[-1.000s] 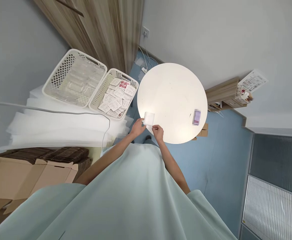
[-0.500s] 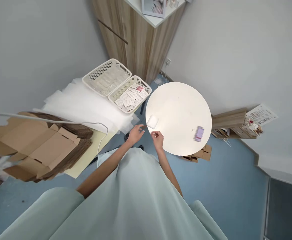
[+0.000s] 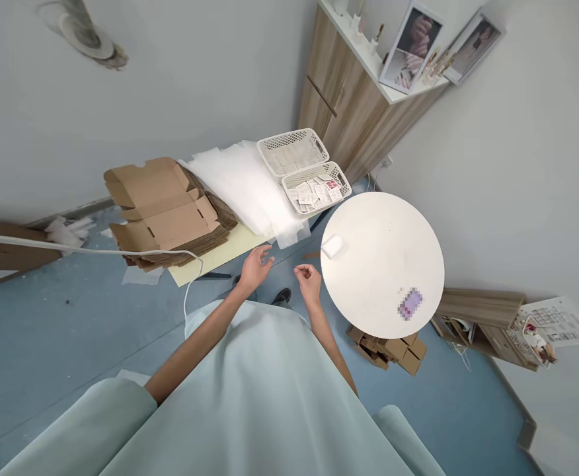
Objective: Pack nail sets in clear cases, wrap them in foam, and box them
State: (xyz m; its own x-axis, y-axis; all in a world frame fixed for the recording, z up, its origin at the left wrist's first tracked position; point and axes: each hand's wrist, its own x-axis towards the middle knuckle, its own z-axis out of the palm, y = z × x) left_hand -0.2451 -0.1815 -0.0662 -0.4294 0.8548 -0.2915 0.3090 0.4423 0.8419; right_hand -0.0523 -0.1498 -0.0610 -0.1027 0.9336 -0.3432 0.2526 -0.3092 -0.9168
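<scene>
My left hand [image 3: 256,269] reaches forward with its fingers apart and nothing in it. It hovers just in front of the yellow table edge, close to a stack of thin white wrapping sheets [image 3: 242,182]. My right hand [image 3: 310,284] is closed in a pinch near the left rim of the round white table [image 3: 383,264]. Whatever it may hold is too small to make out. On that table, near its left rim, lies a small white wrapped packet [image 3: 332,246], apart from both hands.
Flattened cardboard boxes [image 3: 170,211] are piled left of the sheets. Behind stand two white baskets, one with clear packets [image 3: 292,155], one with printed cards [image 3: 314,193]. A white cable [image 3: 121,251] crosses on the left. Folded boxes [image 3: 393,350] sit below the round table.
The view has swung left, so the furniture appears further right. Both hands have come away from the packet and the round table, the left one towards the white sheets.
</scene>
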